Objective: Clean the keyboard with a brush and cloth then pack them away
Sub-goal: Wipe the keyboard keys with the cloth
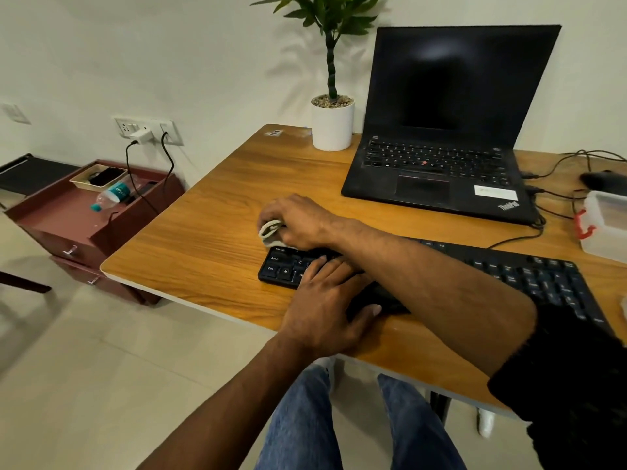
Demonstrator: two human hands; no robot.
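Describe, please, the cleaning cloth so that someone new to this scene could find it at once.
Start at the wooden desk and find the black keyboard lying in front of the open laptop. At the keyboard's far left corner, the right hand reaches across and grips the cloth against the keys. It is a small, pale grey, bunched wad, the only light, soft thing among dark hardware.

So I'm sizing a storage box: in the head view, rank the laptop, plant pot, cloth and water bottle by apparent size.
1. laptop
2. plant pot
3. water bottle
4. cloth, mostly hidden in the right hand, so unsure against the farther bottle.
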